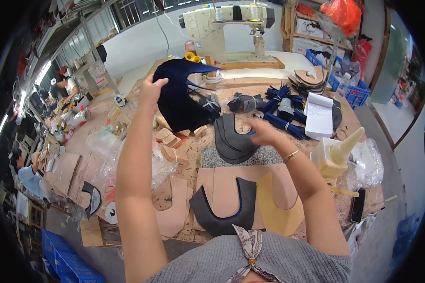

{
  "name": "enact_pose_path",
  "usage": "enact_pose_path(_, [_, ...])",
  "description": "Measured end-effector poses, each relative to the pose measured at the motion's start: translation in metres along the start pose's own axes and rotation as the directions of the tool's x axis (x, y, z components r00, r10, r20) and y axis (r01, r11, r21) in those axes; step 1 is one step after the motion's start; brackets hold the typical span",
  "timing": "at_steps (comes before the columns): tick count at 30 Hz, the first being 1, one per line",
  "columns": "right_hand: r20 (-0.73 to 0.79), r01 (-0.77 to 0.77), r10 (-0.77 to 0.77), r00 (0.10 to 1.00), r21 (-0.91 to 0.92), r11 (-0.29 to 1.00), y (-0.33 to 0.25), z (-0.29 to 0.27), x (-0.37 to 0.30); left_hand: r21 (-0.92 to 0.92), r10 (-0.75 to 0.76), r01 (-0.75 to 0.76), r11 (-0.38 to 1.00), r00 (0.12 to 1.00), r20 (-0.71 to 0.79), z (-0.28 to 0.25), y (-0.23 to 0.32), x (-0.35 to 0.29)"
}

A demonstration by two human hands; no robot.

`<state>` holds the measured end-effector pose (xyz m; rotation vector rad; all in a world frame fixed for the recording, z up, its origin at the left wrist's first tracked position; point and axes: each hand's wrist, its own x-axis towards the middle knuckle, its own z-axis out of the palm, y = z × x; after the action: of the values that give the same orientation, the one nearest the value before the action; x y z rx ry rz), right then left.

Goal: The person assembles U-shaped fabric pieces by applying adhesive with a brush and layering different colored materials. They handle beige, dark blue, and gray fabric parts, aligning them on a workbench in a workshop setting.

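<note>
My left hand [153, 92] is raised and closed on the edge of a dark navy shoe-upper piece [179, 104], which hangs over the table with thin strips trailing to its right. My right hand [265, 132] is over the right side of a stack of dark grey U-shaped pieces [231, 147]; its fingers are blurred, and whether they grip the top piece I cannot tell. The stack lies partly on a speckled stone slab [211, 159]. Closer to me, a grey U-shaped piece with a blue inner edge [205, 212] rests on beige sheets [217, 186], beside a yellow U-shaped piece [283, 220].
Behind stands a sewing machine [205, 28]. Tied blue bundles [281, 122] and a notepad [319, 113] lie at the far right, near a glue bottle [327, 158] and a phone [357, 205]. Plastic bags [104, 146] cover the left. Two people work further left.
</note>
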<state>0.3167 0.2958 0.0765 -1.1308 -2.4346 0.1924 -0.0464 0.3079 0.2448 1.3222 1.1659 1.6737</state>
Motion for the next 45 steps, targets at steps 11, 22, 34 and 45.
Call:
enact_pose_path(11, [0.439, -0.141, 0.051, 0.897, 0.175, 0.974, 0.032, 0.004, -0.015, -0.035, -0.068, 0.070, 0.997, 0.996, 0.056, 0.006, -0.031, -0.017])
enact_pose_path(22, [-0.236, -0.084, 0.201, 0.951, 0.427, 0.900, 0.021, -0.062, 0.033, -0.013, -0.012, 0.014, 1.000, 0.992, 0.123, 0.016, -0.019, -0.037])
enact_pose_path(34, [0.014, -0.133, 0.163, 0.986, 0.651, 0.747, -0.043, -0.128, 0.049, 0.026, -0.068, 0.063, 0.998, 0.941, 0.333, 0.044, -0.021, -0.054])
enact_pose_path(45, [-0.127, -0.105, 0.219, 0.967, 0.585, 0.804, -0.064, -0.104, 0.045, -0.152, -0.214, 0.373, 0.915, 0.770, 0.601, 0.079, -0.024, -0.078])
